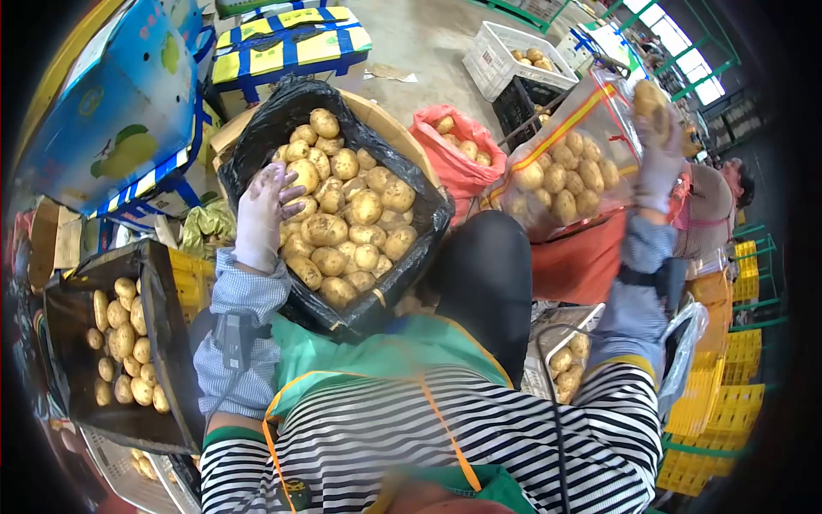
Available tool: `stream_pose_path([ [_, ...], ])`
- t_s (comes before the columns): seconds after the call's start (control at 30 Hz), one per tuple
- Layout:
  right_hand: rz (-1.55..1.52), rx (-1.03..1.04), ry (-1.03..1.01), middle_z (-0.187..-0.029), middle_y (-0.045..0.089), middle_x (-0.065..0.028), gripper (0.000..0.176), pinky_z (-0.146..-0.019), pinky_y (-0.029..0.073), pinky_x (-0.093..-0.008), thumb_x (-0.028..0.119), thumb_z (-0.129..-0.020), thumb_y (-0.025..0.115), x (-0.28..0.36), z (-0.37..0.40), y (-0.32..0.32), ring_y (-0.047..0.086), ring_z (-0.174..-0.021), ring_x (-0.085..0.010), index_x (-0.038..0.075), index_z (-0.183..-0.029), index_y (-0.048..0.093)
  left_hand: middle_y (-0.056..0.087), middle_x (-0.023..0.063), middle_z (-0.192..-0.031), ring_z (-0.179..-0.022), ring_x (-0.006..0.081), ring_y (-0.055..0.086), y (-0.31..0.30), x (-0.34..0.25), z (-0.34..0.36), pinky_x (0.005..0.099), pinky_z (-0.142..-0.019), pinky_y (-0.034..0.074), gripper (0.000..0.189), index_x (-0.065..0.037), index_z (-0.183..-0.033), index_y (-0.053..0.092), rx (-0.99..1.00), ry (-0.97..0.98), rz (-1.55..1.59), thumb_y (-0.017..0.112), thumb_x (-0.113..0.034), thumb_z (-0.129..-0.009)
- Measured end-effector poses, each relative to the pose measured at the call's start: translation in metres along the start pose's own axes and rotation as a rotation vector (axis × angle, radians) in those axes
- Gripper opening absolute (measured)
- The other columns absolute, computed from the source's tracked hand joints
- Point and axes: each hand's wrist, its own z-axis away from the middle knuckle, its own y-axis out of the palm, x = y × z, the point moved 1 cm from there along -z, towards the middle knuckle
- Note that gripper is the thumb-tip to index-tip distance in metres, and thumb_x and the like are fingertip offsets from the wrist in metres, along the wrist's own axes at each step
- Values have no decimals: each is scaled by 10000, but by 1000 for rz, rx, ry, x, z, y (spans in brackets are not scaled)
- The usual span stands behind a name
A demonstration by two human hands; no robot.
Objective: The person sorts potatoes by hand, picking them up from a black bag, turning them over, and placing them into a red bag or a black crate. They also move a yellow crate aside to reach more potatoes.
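Note:
My left hand [264, 216], in a whitish glove with stained fingertips, is open with its fingers spread at the left edge of a box lined with a black plastic bag [235, 158]. Potatoes [342, 214] fill that liner, and the fingertips overlap some of them. Raised at the right, my gloved right hand [659, 167] is closed round a potato [651, 101]. Just left of this hand stands a clear plastic bag [610, 116] with a yellow and red stripe, holding more potatoes [565, 180].
A pink sack [432, 167] of potatoes stands between box and clear bag. Left is another black-lined box [68, 343] with potatoes. Taped cartons [291, 51] are at the back, a white crate [488, 64] beyond the sack. Yellow crates [719, 420] and another person [706, 206] are right.

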Motion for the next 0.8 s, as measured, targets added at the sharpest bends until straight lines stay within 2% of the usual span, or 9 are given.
stream_pose_path([
  [0.17, 323, 294, 281, -1294, 601, -99, 569, -955, 474, -272, 210, -906, 702, -67, -48, -22, 596, -1118, -170, 35, -1407, 498, 578, 174, -1319, -1061, 317, 653, -15, -3, -1, 412, -849, 571, 415, -67, -1386, 452, -96, 5, 40, 489, -280, -1032],
  [0.27, -88, 412, 201, -1265, 617, -108, 488, -1032, 423, -298, 248, -933, 672, -19, -1, 89, 555, -1190, -187, 31, -1354, 553, 618, 152, -1252, -1027, 289, 667, -10, -12, 5, 395, -824, 573, 388, -73, -1327, 493, -191, 31, 31, 557, -281, -1006],
  [0.37, -183, 979, 333, -1075, 687, -68, 362, -882, 492, -293, 195, -915, 680, 55, 109, 219, 623, -1004, -138, 30, -1234, 638, 657, 96, -1118, -919, 211, 675, -2, -18, 9, 336, -762, 555, 348, -83, -1233, 553, -247, 5, 23, 609, -315, -978],
  [0.53, 399, 1611, -350, -1108, 645, -292, 510, -868, 533, -472, 145, -801, 617, 68, 276, 346, 635, -1028, -438, 17, -1293, 569, 636, 60, -1157, -945, 178, 670, -6, -18, 5, 326, -768, 554, 300, -65, -1218, 585, -235, -10, -177, 595, -243, -976],
  [0.57, 504, 1781, -403, -1137, 637, -290, 501, -886, 532, -471, 136, -841, 574, 55, 296, 361, 649, -1029, -406, -10, -1319, 535, 606, 85, -1201, -976, 187, 657, -26, 18, -17, 335, -793, 556, 297, -43, -1230, 586, -140, 310, -493, 574, -161, -958],
  [0.63, 61, 1011, -1236, -1171, 663, -192, 465, -850, 547, -438, 127, -902, 509, -51, 382, 389, 670, -1004, -314, -19, -1343, 517, 592, 135, -1195, -1028, 258, 619, -28, 33, -33, 368, -838, 552, 333, -10, -1158, 620, -287, 636, -1642, 573, -73, -834],
  [0.73, 1046, 412, -820, -993, 670, -78, 583, -649, 558, -318, 183, -891, 653, -97, 466, 423, 691, -841, -229, -9, -1401, 449, 617, 221, -792, -806, 359, 645, -1, 1, -33, 447, -693, 503, 128, -45, -884, 586, -392, 229, -691, 535, -106, -783],
  [0.77, 614, 1221, -1066, -918, 649, -104, 786, -705, 566, -351, 236, -769, 791, -75, 400, 414, 683, -871, -276, -28, -1408, 417, 611, 235, -772, -787, 382, 634, 6, -11, -23, 448, -714, 500, 152, -36, -907, 578, -412, 183, -613, 534, -139, -804],
  [0.8, 623, 1401, -996, -932, 655, -137, 860, -736, 565, -366, 263, -720, 818, -3, 356, 394, 678, -901, -290, -27, -1416, 403, 629, 227, -809, -809, 373, 641, 9, -13, -20, 437, -735, 504, 192, -30, -964, 591, -436, 110, -544, 543, -139, -813],
])
